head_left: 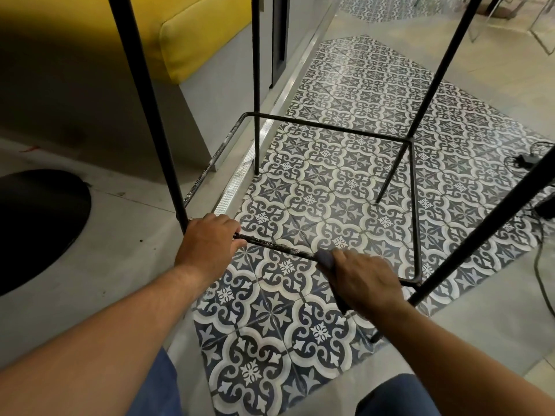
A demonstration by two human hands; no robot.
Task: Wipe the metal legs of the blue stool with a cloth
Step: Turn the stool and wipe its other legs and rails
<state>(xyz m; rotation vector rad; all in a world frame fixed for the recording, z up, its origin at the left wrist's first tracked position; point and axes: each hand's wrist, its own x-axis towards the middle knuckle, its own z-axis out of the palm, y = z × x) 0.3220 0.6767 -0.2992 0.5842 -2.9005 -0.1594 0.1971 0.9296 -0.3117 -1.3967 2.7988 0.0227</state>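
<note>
The stool's thin black metal legs (144, 94) rise out of the top of the view; its seat is out of sight. A square footrest bar joins them low down, and its near rail (279, 247) shows scuffed, whitish patches. My left hand (207, 243) grips the left end of that near rail, close to the front left leg. My right hand (362, 279) holds a dark cloth (326, 258) wrapped round the right part of the same rail. Most of the cloth is hidden under my fingers.
Patterned black-and-white tiles (300, 181) lie under the stool, grey floor to the left. A round black table base (39, 223) sits at the left. A yellow cushioned bench (192, 40) stands behind. A black cable and adapter (528, 160) lie at the right. A metal floor strip (279, 103) runs diagonally.
</note>
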